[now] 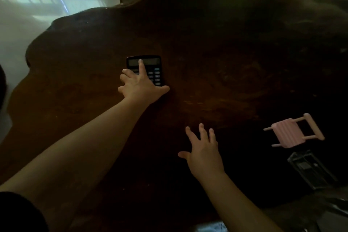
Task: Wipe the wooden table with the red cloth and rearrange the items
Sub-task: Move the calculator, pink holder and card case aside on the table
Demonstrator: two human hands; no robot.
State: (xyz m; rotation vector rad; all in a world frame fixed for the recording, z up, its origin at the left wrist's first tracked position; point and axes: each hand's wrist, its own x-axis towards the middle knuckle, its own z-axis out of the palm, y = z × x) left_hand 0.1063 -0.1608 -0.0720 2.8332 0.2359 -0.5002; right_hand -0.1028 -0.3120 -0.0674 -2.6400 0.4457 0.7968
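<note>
A black calculator [154,68] lies flat on the dark wooden table [216,58], left of centre. My left hand [140,84] rests on top of it, index finger stretched onto the display and thumb at its lower right corner. My right hand [204,151] hovers over bare wood nearer to me, fingers spread, holding nothing. No red cloth is in view.
A small pink toy chair [288,134] lies tipped over at the right. Just below it sits a clear plastic case [310,170]. The table's wavy edge runs along the left and back, with pale floor [17,39] beyond it.
</note>
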